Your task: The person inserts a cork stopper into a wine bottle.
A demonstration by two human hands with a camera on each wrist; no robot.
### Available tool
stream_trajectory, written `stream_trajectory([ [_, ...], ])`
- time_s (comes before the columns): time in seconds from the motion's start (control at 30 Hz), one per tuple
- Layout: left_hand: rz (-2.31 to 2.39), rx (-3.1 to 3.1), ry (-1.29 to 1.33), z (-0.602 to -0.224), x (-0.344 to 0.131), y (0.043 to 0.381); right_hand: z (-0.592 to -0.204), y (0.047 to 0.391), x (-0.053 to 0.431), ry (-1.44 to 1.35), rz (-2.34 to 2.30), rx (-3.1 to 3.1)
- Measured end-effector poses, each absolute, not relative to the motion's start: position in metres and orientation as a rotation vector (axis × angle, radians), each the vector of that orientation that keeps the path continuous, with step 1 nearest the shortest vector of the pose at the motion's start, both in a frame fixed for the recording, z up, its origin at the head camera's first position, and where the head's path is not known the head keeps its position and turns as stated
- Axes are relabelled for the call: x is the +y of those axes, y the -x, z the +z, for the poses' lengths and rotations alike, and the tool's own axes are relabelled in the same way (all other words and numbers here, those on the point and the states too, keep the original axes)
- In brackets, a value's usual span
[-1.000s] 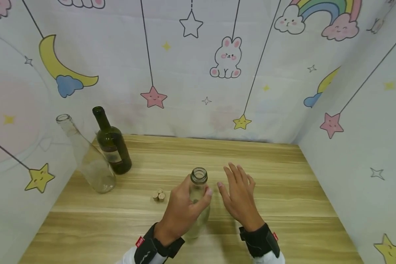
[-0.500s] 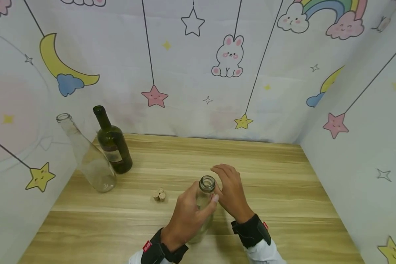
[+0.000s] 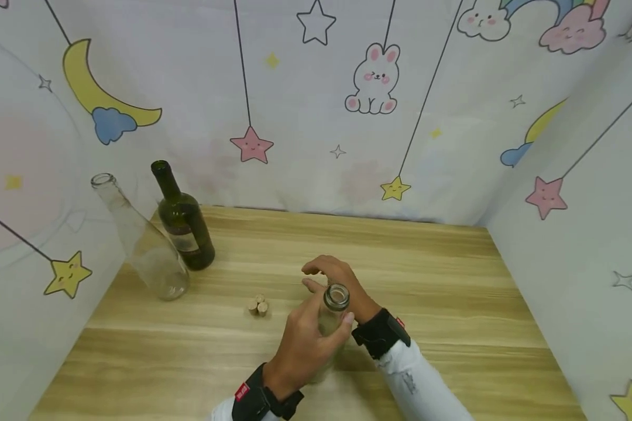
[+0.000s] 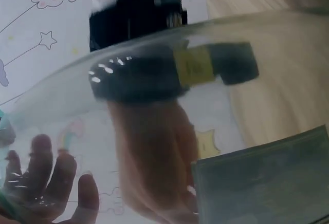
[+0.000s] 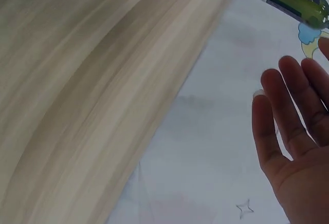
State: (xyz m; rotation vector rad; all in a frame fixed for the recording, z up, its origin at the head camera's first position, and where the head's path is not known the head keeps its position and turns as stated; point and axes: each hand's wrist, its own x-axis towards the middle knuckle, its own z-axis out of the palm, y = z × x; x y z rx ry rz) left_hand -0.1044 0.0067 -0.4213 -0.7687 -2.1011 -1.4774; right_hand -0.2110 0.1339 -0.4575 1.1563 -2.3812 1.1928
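My left hand [image 3: 300, 345] grips a clear glass bottle [image 3: 336, 297] by its upper part, thumb on the near side and its uncapped mouth facing up. In the left wrist view the bottle's wall [image 4: 288, 34] fills much of the frame, with a rectangular label [image 4: 262, 188] on it. Just behind the bottle, my right hand [image 3: 344, 283] reaches leftward, fingers loosely bent and holding nothing. Its spread fingers [image 5: 288, 106] show bare in the right wrist view. Several small corks [image 3: 258, 306] stand bunched on the table, left of both hands.
A clear bottle [image 3: 160, 263] and a dark green wine bottle [image 3: 188, 234] stand at the table's back left. The wood-grain table [image 3: 426, 263] meets printed cloth walls [image 3: 295, 175] at the back and both sides.
My right hand has swung left from beside the bottle to behind its neck, its fingers bending. The left hand and its bottle have shifted slightly right; the head view has tilted a little.
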Motion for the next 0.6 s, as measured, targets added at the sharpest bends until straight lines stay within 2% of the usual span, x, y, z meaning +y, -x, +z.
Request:
stream_trajectory([
  [0.17,-1.459,-2.079,0.803,-0.42,0.004,0.103,-0.47,0.234,0.108,-1.185,1.338,-2.732],
  [0.33,-1.444,-1.91,0.831,-0.408,-0.006,0.102,-0.486,0.25,0.087,-1.293,1.272,-2.955],
  [0.6,-1.535,-1.728,0.645,-0.386,-0.031,0.101,-0.502,0.256,0.073,-1.429,1.336,-2.94],
])
